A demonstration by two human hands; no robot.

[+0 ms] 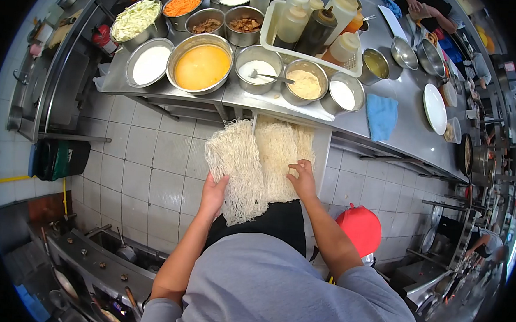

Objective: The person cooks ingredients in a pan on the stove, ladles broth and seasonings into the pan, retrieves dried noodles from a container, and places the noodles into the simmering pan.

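Note:
In the head view, my left hand is closed on the left edge of a flat block of dried noodles, pale and wiry, held tilted over the front of my body. My right hand has its thumb and fingers curled in at the right side of a second dried noodle block. That block lies in a white container under the counter edge, with more noodles behind it. The undersides of both blocks are hidden.
Ahead runs a steel counter with a bowl of orange liquid, bowls of white powder, and a basket of sauce bottles. A blue cloth hangs over its edge. A red stool stands at my right; stoves are lower left.

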